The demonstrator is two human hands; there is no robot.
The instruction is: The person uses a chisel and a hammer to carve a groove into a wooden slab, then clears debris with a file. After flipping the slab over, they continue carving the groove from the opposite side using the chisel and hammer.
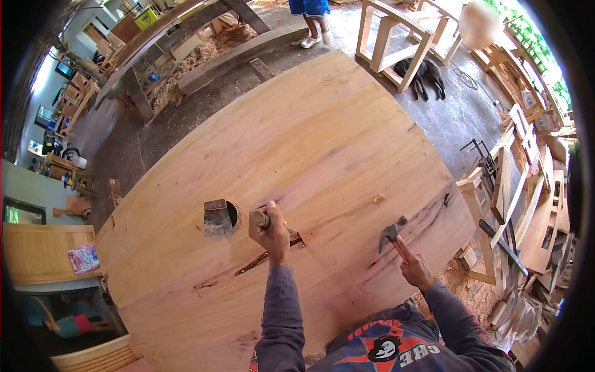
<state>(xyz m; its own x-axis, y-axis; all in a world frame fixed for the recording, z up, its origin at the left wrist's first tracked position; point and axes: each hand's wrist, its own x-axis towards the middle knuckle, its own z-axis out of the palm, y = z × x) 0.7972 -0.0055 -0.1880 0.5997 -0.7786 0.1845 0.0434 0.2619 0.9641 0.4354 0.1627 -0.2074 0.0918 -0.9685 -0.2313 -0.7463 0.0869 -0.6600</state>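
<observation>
A broad wooden panel (334, 155) of pale joined boards lies in front of me. My left hand (273, 232) is wrapped round the wooden handle of a chisel (258, 219), its butt end facing up at me. The blade is mostly hidden behind the hand, near a cut slot (300, 240) at the end of a long dark crack (254, 263). To the right, my right hand (416, 270) grips a claw hammer (390, 237) by its orange-red handle, its head over the panel. Left of the chisel, a dark flat piece (215, 218) rests against a round container (234, 216).
A black dog (424, 77) lies beside a wooden frame (396, 46) beyond the panel. Another person's legs (313, 25) stand at the far edge. Timber frames and clamps (486, 161) crowd the right side. A heavy workbench (139, 93) with shavings stands at upper left.
</observation>
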